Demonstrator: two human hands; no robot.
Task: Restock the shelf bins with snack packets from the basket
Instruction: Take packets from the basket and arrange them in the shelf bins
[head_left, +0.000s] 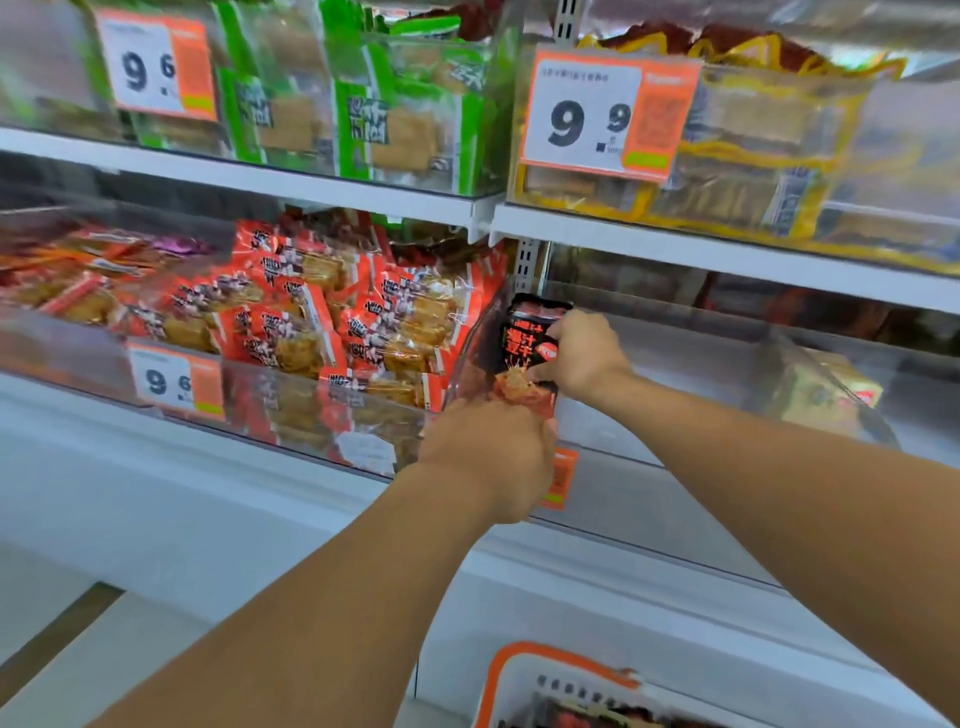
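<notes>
Both hands hold one black-and-red snack packet (527, 358) upright at the front left corner of the clear bin (675, 332) on the middle shelf. Left hand (488, 457) grips its bottom, right hand (584, 356) pinches its right edge (packet text unreadable). Price tags: "9.9" (602, 117) above, "9.6" (174, 382) left. Orange-rimmed basket (524, 675) below.

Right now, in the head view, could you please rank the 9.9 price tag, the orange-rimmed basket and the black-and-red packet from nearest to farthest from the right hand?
1. Black-and-red packet: gripped by the right hand.
2. 9.9 price tag: above, on the upper shelf.
3. Orange-rimmed basket: below, at the bottom edge.
</notes>
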